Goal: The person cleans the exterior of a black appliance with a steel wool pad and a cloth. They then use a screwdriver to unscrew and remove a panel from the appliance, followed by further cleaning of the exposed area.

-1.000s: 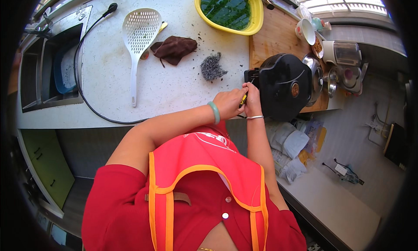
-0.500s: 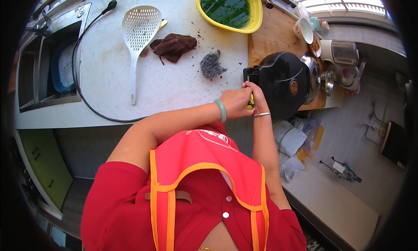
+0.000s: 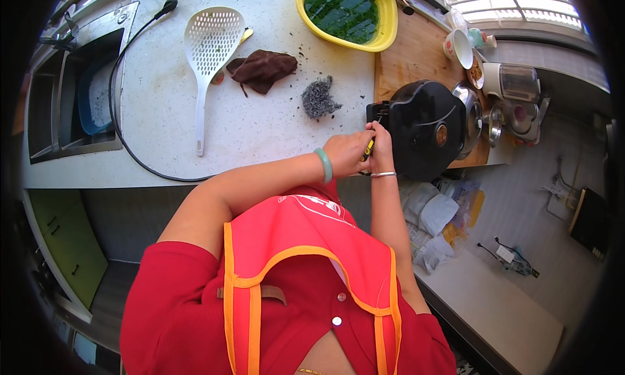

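Note:
My left hand (image 3: 347,151), below a green bangle, is closed around a tool with a yellow-and-black handle (image 3: 369,147), likely a screwdriver; its tip is hidden. Pressed against it, my right hand (image 3: 381,144), with a silver bracelet at the wrist, is also closed at the tool. Both hands are at the left side of a black rounded electric appliance (image 3: 423,131), by its hinge-like black bracket (image 3: 376,112). Left of the hands, a grey steel-wool scourer (image 3: 319,99) lies on the white counter (image 3: 260,124) among dark crumbs.
Farther left are a brown cloth (image 3: 263,70), a white slotted skimmer (image 3: 211,46) and a black power cord (image 3: 117,114) near the sink (image 3: 65,101). A yellow basin (image 3: 388,23) of greens in water stands at the back. Bowls (image 3: 458,48) and a pot lid (image 3: 467,114) crowd the right.
The yellow-and-black handle has tilted and shifted slightly left between my hands. My left hand has moved a little left, and the view has shifted slightly.

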A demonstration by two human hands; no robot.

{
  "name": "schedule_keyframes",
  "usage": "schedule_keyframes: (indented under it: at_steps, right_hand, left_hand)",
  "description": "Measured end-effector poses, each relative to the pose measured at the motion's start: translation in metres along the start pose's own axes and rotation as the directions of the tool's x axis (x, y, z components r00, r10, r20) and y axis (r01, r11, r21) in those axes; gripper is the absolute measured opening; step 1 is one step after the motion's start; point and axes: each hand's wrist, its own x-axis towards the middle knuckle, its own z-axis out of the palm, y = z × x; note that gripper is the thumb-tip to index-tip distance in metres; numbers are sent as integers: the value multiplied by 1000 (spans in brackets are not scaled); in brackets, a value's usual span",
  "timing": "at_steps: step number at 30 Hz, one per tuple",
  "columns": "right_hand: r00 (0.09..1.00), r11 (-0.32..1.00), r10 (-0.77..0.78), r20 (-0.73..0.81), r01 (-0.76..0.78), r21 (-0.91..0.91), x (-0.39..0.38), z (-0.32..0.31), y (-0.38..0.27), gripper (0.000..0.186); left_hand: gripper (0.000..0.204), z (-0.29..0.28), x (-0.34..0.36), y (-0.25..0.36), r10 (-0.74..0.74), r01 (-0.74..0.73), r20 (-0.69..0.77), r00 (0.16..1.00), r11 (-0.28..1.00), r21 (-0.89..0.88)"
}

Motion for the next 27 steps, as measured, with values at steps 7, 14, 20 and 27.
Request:
schedule_keyframes:
  at_steps: [7, 14, 20, 27]
  right_hand:
    - [984, 983, 167, 65, -171, 65, 14, -5, -10, 20]
    - [952, 966, 259, 162, -259, -20, 11, -9, -19, 20]
    - [979, 987, 163, 126, -163, -9, -1, -10, -3, 24]
    - [1000, 1000, -17, -10, 17, 9, 3, 1, -1, 24]
  left_hand:
    - [49, -7, 15, 7, -18, 18, 19, 1000, 999, 33]
    - [52, -1, 14, 10, -30, 29, 54, 998, 999, 31]
    - [54, -7, -2, 10, -27, 27, 88, 996, 1000, 5]
    - [50, -8, -1, -2, 38, -38, -15, 999, 998, -43]
